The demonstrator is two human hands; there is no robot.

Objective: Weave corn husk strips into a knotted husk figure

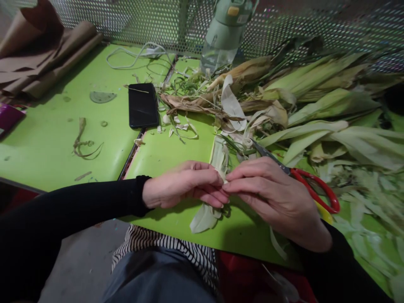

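A pale strip of corn husk (205,219) passes between my two hands, its lower end spreading out over the green table near the front edge. My left hand (192,183) pinches it from the left, thumb on top. From the right, my right hand (274,193) has its thumb and fingertips pressed together on the same strip, almost touching the left fingertips. What lies exactly between the fingertips is hidden. Red-handled scissors (318,189) lie beside my right hand, their blades partly behind it. More husk (219,153) shows just beyond the fingers.
Corn husks (315,84) are heaped at the back right, with shredded strips (375,210) along the right side. A black phone (143,105), a water bottle (222,38), a white cable (135,59), a green protractor (102,97) and brown paper (41,63) are on the table.
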